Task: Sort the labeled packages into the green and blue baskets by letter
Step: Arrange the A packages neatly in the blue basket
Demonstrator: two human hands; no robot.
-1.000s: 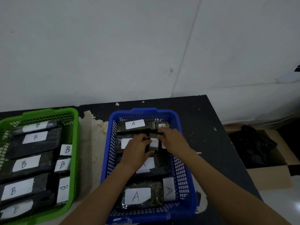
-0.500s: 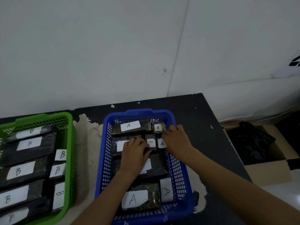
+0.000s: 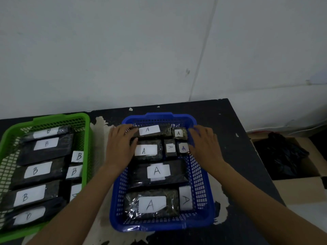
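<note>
left grip (image 3: 122, 145) open, straight fingers (image 3: 130, 128) touching the far "a" package (image 3: 149, 130) in the blue basket (image 3: 159, 115); right grip (image 3: 205, 145) open too, beside a small "a" package (image 3: 179, 133).

Two baskets are counted: one green basket (image 3: 62, 117) at eight o'clock, one blue basket (image 3: 159, 115) at six. Eight A packages (image 3: 157, 171) are counted in the blue, four large, four small; eight B packages (image 3: 35, 170) in the green, five large, three small, two labels unclear. Two hands are seen: left hand (image 3: 122, 144), right hand (image 3: 203, 145). One cardboard box (image 3: 300, 191) is noted at four.
</note>
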